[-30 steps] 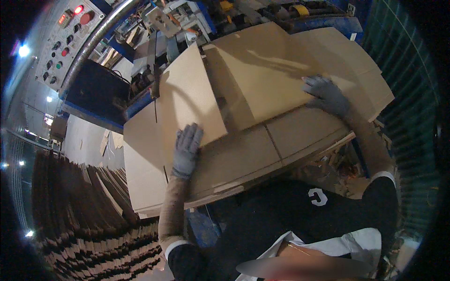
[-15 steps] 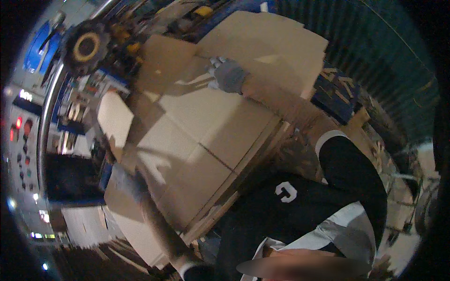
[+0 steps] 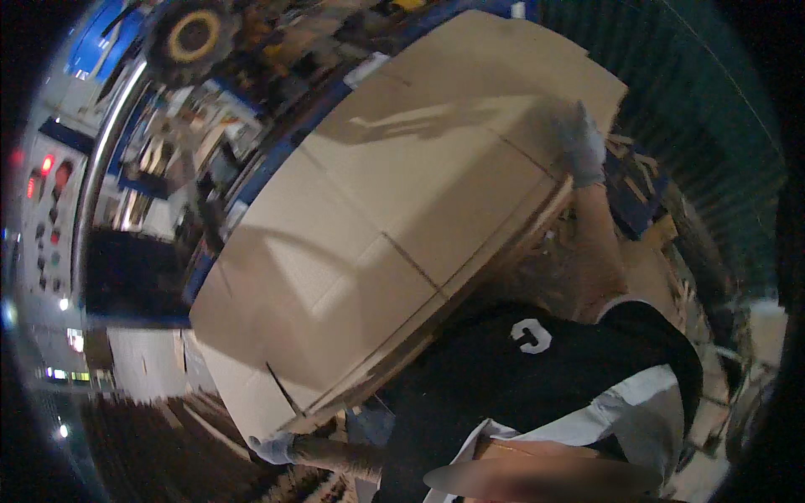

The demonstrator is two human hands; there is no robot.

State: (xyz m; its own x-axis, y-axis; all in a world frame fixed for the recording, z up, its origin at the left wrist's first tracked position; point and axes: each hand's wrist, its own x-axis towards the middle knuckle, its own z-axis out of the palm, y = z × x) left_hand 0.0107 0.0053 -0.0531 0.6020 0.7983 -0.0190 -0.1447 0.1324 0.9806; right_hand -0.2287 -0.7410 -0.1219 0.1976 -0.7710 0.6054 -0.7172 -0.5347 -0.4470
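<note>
Left hand (image 3: 274, 448) and right hand (image 3: 582, 151), grips unclear, flank flat tan cardboard (image 3: 360, 201) with dark slits (image 3: 414, 264).

a flat cardboard sheet (image 3: 369, 201) lies across the blue machine table (image 3: 285, 144).

Cardboard (image 3: 352, 201): tan, browner in shade, dark lines (image 3: 411, 261) across it. Left hand (image 3: 273, 448), right hand (image 3: 580, 152): gloved pale grey. Shirt (image 3: 461, 360): black, white chest mark (image 3: 532, 335); collar (image 3: 625, 411) white. Panel (image 3: 63, 239): greyish, dotted red and black. Wheel (image 3: 193, 36): black, yellow ring. Wall (image 3: 696, 92): dark green.
</note>
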